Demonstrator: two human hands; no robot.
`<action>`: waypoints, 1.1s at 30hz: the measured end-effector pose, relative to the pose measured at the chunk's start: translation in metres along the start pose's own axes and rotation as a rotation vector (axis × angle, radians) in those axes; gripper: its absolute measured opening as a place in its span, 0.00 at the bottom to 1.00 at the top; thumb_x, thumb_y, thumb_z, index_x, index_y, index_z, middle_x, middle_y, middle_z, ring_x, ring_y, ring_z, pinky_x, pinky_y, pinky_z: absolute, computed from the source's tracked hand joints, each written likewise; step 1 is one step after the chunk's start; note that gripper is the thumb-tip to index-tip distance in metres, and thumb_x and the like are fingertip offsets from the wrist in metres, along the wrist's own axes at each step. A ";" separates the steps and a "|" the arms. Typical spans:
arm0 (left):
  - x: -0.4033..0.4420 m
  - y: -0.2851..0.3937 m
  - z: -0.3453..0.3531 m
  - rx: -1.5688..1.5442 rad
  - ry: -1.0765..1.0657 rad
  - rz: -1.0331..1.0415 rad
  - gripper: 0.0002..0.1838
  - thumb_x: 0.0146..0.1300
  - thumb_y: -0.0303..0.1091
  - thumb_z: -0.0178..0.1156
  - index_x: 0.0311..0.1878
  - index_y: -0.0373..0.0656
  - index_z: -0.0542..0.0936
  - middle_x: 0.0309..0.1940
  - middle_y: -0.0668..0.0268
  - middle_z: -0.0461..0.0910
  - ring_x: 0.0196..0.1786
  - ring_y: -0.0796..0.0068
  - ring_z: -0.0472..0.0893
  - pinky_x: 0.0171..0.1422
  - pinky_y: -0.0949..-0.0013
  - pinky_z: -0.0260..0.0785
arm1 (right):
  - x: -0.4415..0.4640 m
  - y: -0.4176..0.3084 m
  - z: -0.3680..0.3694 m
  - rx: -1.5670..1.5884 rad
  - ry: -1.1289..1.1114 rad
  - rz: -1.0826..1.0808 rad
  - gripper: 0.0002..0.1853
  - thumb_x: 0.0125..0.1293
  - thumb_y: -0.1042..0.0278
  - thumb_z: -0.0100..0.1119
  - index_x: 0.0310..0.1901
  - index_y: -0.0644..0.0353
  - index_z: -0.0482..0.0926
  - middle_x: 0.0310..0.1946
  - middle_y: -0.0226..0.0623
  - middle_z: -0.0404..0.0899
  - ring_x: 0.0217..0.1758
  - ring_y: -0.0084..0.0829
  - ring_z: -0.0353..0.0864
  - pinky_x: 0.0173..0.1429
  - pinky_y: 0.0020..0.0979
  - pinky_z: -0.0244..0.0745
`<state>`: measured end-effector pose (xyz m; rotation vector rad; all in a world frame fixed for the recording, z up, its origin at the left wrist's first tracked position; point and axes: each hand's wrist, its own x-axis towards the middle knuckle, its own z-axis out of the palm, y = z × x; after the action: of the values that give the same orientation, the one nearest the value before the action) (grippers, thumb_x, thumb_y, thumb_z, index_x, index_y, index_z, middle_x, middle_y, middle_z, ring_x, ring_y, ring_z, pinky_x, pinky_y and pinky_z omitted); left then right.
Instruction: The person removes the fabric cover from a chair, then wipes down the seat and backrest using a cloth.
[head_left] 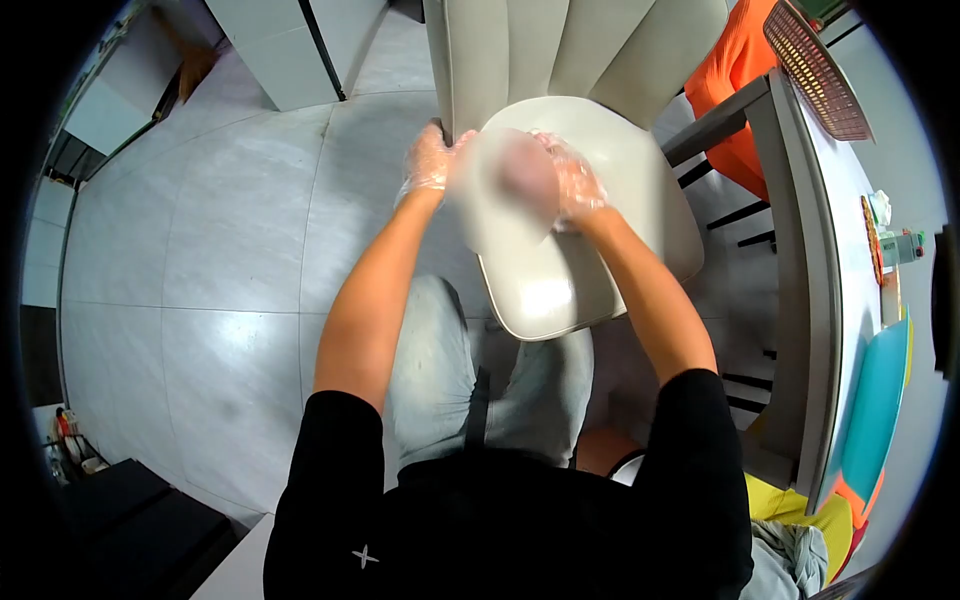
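Note:
A large pale round basin (610,130) rests on the seat of a beige chair (540,295). My left hand (430,163), in a clear plastic glove, is at the basin's left side; its fingertips are partly lost in a blurred patch. Inside the basin is my right hand (572,182), also gloved, its fingers curled beside a blurred pinkish lump (530,175). What the right fingers hold is too smeared to name.
The chair's backrest (540,45) rises beyond the basin. To the right stands a table (815,250) with a woven basket (820,75), a teal item (875,400) and a bottle (902,247). An orange chair (735,90) is behind it. Black furniture (130,530) is at lower left.

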<state>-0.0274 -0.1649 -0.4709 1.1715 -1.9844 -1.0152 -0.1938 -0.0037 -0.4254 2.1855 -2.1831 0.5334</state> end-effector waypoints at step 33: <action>-0.010 -0.021 0.067 -0.167 0.160 -0.298 0.39 0.65 0.54 0.66 0.70 0.40 0.64 0.61 0.43 0.79 0.63 0.42 0.78 0.67 0.50 0.69 | 0.056 0.026 0.038 -0.096 0.069 0.208 0.27 0.64 0.57 0.64 0.62 0.58 0.72 0.52 0.49 0.82 0.51 0.58 0.82 0.55 0.51 0.78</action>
<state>-0.0681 -0.1418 -0.5243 1.4333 -1.6000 -1.1700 -0.2119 -0.0679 -0.4533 1.8779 -2.3599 0.4889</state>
